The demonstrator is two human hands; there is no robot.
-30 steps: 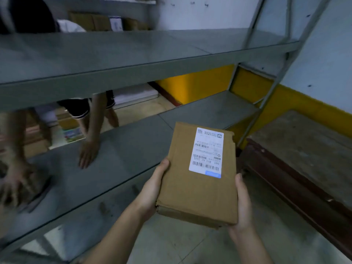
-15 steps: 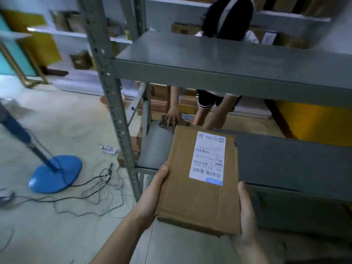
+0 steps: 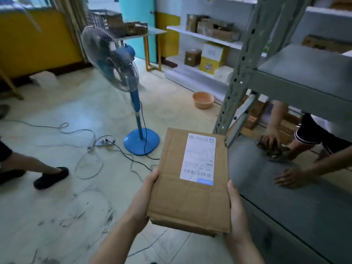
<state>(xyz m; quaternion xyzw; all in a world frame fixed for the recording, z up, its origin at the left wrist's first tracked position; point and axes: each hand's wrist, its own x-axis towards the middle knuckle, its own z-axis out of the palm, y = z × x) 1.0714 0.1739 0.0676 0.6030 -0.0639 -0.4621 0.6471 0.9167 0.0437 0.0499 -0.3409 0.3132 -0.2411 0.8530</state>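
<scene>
- Left hand (image 3: pixel 147 189): clasps the left long edge of the parcel, thumb lying on the top face, remaining fingers hidden beneath.
- Right hand (image 3: pixel 236 212): clasps the right long edge near the near corner, thumb up along the side, remaining fingers hidden beneath.
- Cardboard parcel (image 3: pixel 188 202): flat, brown and creased. It is held level between both hands above the floor, and its right edge is just beside the front left corner of the lower shelf.
- Shipping label (image 3: pixel 199 159): white with a barcode and a blue strip, stuck on the far right part of the parcel's top face; the print is too blurred to read.
- Lower shelf (image 3: pixel 297 216): grey metal, to the right of the parcel.
- Another person's hands: one hand (image 3: pixel 288 178) rests flat on the lower shelf, and the other hand (image 3: pixel 271 139) grips a dark object at its far edge.
- Perforated upright (image 3: pixel 241 67): grey, stands at the rack's left corner and carries the upper shelf (image 3: pixel 308 73).
- Pedestal fan (image 3: pixel 112 60): blue, stands on the floor (image 3: pixel 57 216) beyond the parcel, with its round base (image 3: pixel 142 143) near the parcel's far left corner.
- Power strip (image 3: pixel 104 142): lies on the floor left of the fan base, among loose cables.
- Orange basin (image 3: pixel 203 100): sits on the floor near the upright's foot.
- Black shoe (image 3: pixel 51 177): on a person's foot, on the floor at the left edge.
- White wall shelves (image 3: pixel 200 35): far side of the room, holding cartons.
</scene>
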